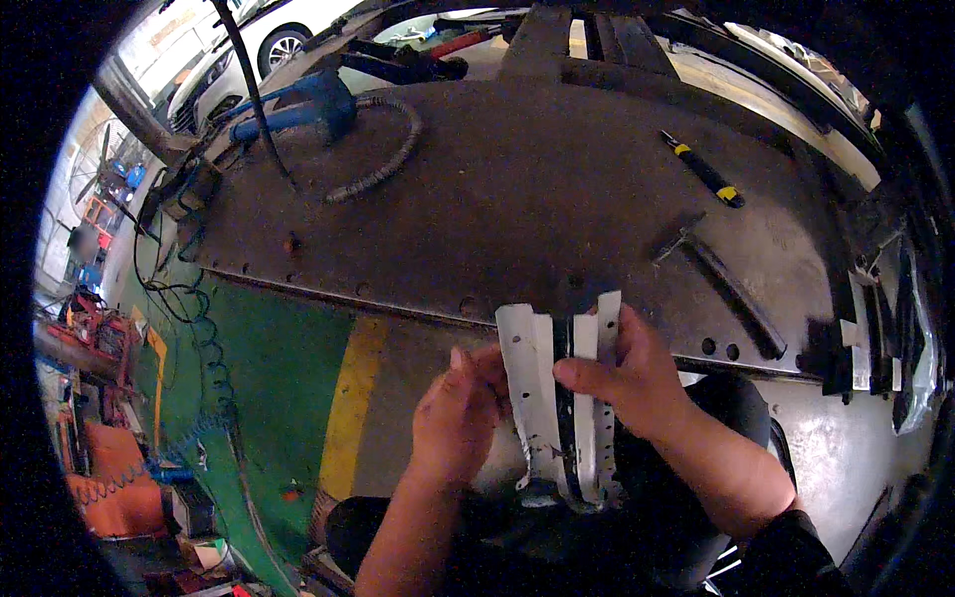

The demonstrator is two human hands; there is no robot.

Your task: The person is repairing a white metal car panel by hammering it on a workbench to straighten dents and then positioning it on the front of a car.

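A light sheet-metal car body part (538, 378), long and channel-shaped, stands nearly upright above my lap in front of the workbench. Along its length runs a dark groove, and small holes dot its flanges. My right hand (637, 373) grips its right side, thumb pressed across the front and fingers behind. Close against the left edge is my left hand (456, 413), fingers curled inward and thumb pointing up. Its fingertips are partly hidden, so whether they pinch anything does not show.
A hammer (734, 297) lies on the dark metal workbench (517, 189), with a yellow-and-black handled tool (708, 177) farther back. A blue tool (323, 107) with a grey corrugated hose (403, 149) is at the back left. Coiled cable (211, 348) hangs left over the green floor.
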